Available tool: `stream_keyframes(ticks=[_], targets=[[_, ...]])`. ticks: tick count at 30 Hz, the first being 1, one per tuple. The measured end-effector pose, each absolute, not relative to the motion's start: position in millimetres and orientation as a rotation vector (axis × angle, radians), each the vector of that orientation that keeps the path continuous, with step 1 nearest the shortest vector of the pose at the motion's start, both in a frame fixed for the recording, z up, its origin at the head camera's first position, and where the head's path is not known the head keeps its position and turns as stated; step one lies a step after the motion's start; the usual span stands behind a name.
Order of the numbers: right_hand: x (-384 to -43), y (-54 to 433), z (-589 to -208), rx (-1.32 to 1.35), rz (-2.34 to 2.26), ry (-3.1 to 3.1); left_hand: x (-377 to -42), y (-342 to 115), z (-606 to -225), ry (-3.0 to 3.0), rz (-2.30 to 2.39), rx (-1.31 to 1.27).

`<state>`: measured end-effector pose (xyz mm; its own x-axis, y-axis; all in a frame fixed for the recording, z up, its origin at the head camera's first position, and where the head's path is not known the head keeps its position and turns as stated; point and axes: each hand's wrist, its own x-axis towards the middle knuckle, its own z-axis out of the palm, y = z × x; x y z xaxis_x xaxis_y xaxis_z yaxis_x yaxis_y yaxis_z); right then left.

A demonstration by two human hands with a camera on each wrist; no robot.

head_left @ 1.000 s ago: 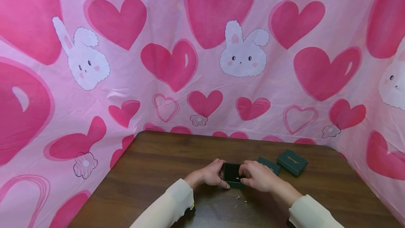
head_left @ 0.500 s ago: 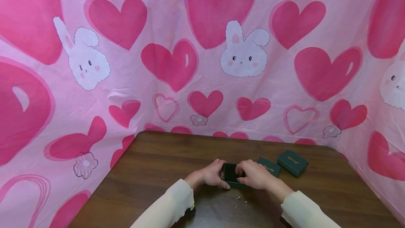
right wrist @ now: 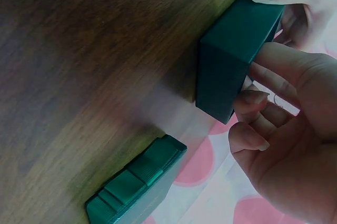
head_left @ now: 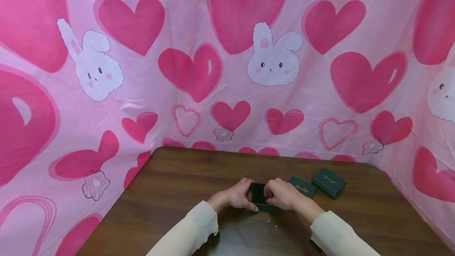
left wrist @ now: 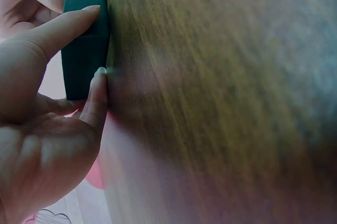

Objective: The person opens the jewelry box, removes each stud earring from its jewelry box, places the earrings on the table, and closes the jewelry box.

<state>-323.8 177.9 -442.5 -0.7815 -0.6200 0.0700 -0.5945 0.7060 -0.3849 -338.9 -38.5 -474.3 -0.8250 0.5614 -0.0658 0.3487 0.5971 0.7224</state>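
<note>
A small dark green jewelry box with a black insert stands open-topped on the table. My left hand grips its left end, thumb on the front wall and fingers round the side, as the left wrist view shows. My right hand is over the right part of the box. In the right wrist view its thumb and forefinger reach in over the rim, the other fingers curled outside; I cannot tell what the fingertips hold. Small silver pieces like stud earrings lie on the table in front of the box.
Behind my right hand lies a green lid with gold lettering; a green ribbon bow shows in the right wrist view. Farther right sits a closed green box. A pink heart-printed cloth hangs round the wooden table.
My right hand has moved a little left over the box, covering the small silver piece seen on the black insert a second ago. My left hand and the box have stayed put.
</note>
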Motion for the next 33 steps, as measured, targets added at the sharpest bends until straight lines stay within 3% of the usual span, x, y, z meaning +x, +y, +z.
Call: stream_keyframes(ticks=[33], targets=[[-321.9,178.4,-442.8,-1.030,-0.593,2.860,-339.0,-39.6,-475.6,2.546,1.065,0.760]])
